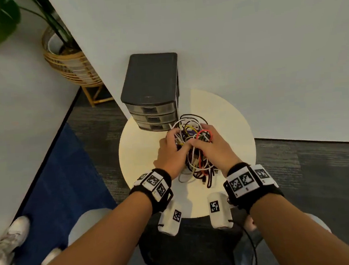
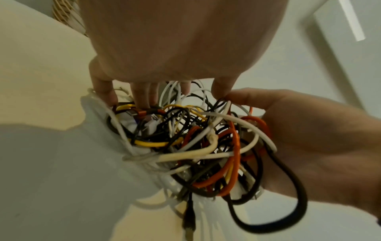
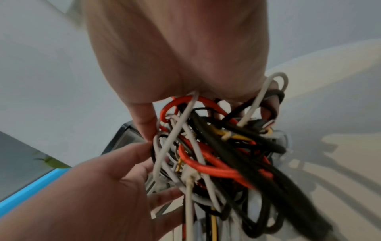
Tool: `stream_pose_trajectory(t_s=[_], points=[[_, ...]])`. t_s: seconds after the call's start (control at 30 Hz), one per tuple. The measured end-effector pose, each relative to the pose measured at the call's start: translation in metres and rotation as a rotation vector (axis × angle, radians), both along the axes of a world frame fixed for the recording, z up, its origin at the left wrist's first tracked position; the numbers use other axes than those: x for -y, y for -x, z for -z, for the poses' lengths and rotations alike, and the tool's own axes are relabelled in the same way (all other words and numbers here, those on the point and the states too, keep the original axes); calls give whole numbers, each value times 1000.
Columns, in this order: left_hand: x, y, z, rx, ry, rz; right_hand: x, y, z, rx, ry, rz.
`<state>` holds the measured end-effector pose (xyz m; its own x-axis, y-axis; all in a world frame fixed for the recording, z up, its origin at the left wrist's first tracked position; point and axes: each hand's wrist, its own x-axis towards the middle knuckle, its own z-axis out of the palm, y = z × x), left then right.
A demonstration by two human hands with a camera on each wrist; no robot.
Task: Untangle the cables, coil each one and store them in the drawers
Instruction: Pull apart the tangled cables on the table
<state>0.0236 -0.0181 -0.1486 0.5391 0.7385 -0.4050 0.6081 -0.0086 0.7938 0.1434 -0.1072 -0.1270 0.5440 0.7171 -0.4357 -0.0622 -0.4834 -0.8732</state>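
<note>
- Here, both hands close on one tangled bundle of white, black, orange and yellow cables [image 1: 193, 149], which sits on the round cream tabletop [image 1: 141, 143].
- The left hand [image 1: 171, 151] grips the bundle's left side, fingers curled down into the strands; in the left wrist view its fingertips [image 2: 142, 99] sink among yellow and white loops.
- The right hand [image 1: 213, 145] grips the right side, fingers curled over the top, and an orange loop [image 1: 204, 135] arches across its knuckles.
- The two thumbs meet at the near side of the tangle, touching or almost so.
- Below the hands, loose ends of white and black cable trail out of the bundle toward the person and lie on the tabletop.
- Just beyond the fingertips stands a dark grey plastic chest of three translucent drawers [image 1: 151, 88], all three closed, its front close to the far edge of the tangle.
- Past the left hand and well apart, a woven rattan plant basket [image 1: 70, 65] stands on the floor.
</note>
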Motion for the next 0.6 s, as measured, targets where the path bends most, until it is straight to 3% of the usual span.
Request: stream_pose_trajectory(t_s=[0.27,0.4,0.6], points=[[13,5,-1,143,20,35,7,4,8,-16,-107,53],[19,10,-6,174,143,-18,20,2,8,-51,-127,120],[27,27,-26,286,237,-4,38,1,-7,191,-165,79]])
